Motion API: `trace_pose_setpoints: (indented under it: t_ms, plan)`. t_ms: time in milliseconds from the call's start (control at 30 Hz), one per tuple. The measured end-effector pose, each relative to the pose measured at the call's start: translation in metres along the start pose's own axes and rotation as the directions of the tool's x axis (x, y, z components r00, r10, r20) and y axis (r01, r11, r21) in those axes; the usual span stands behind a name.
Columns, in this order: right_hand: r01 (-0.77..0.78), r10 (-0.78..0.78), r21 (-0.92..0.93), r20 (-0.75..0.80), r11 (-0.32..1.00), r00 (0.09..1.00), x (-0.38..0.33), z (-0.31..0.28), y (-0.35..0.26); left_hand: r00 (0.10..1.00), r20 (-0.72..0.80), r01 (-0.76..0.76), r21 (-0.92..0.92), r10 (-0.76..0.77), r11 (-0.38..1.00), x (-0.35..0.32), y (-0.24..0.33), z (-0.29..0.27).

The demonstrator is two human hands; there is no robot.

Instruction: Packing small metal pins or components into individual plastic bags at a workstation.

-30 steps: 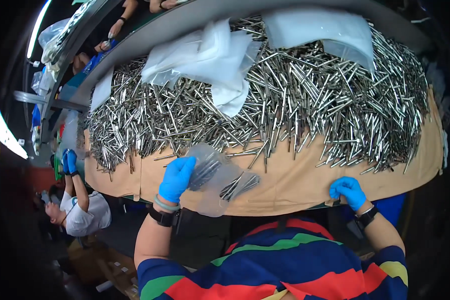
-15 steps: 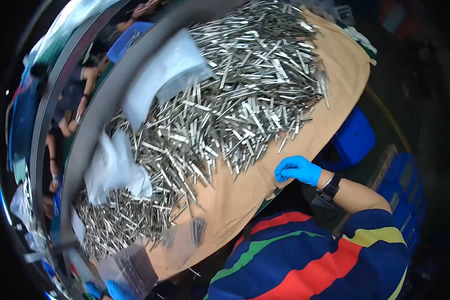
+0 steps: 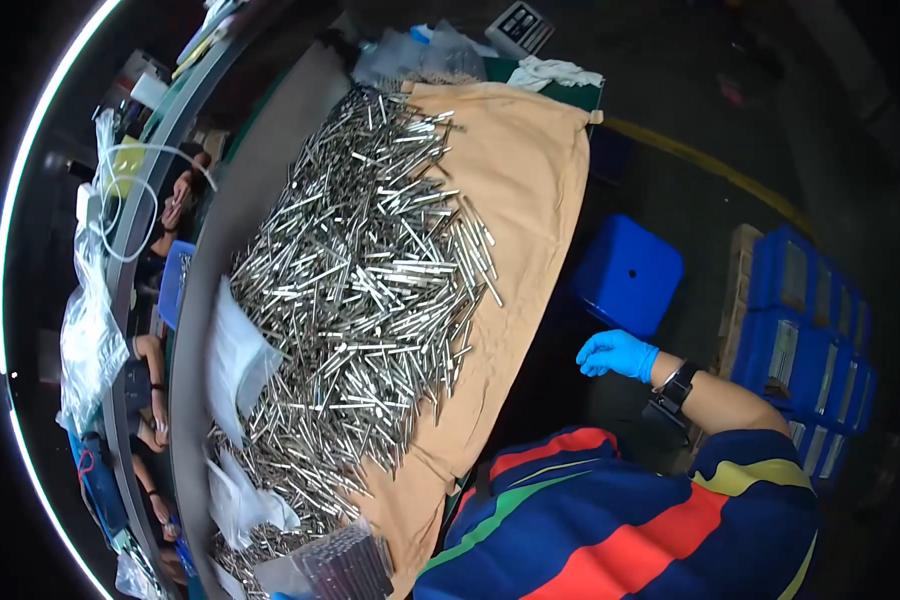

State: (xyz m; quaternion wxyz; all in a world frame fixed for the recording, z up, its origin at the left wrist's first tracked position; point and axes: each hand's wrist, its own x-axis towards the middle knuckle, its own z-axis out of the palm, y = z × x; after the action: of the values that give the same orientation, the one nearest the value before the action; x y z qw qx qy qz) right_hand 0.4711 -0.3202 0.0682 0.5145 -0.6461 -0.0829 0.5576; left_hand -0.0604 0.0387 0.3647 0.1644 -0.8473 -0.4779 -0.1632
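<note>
My right hand (image 3: 618,355), in a blue glove, hangs past the table's near edge. Its fingers are loosely bent and apart, holding nothing. At the bottom rim only a sliver of my gloved left hand (image 3: 281,596) shows, against the lower edge of a clear ribbed plastic tray (image 3: 342,566); its fingers are mostly cut off. The tray is tilted over the near-left end of a large heap of thin shiny metal rods (image 3: 370,280). White plastic bags (image 3: 238,365) lie along the heap's left side.
A tan cloth (image 3: 520,190) covers the table. Beyond its right edge stand a blue bin (image 3: 632,275) and stacked blue crates (image 3: 810,330) on a wooden pallet. A grey divider (image 3: 240,180) runs along the left. Other people's arms (image 3: 152,375) are behind it.
The view has swung to the right, so the heap and bags sit differently. My right hand now appears off the cloth's edge. The left hand has nearly left the picture; the tray remains beside it.
</note>
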Motion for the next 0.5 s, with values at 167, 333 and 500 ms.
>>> trace_pose_setpoints:
  t_ms: [167,333,500]
  plan:
    - [-0.003,0.012,0.05,-0.174,0.999,0.985,-0.043,-0.017,0.008,0.997,0.077,0.015,-0.237,0.003,0.971,0.037,0.025,0.04]
    - [0.043,-0.007,0.083,-0.391,0.996,0.92,-0.088,-0.017,0.027,0.983,0.184,0.063,-0.463,0.026,0.884,0.064,0.054,0.08]
    - [-0.04,0.057,0.056,-0.359,0.998,0.931,-0.107,-0.007,0.019,0.949,0.315,0.183,-0.62,0.028,0.763,0.067,0.114,0.115]
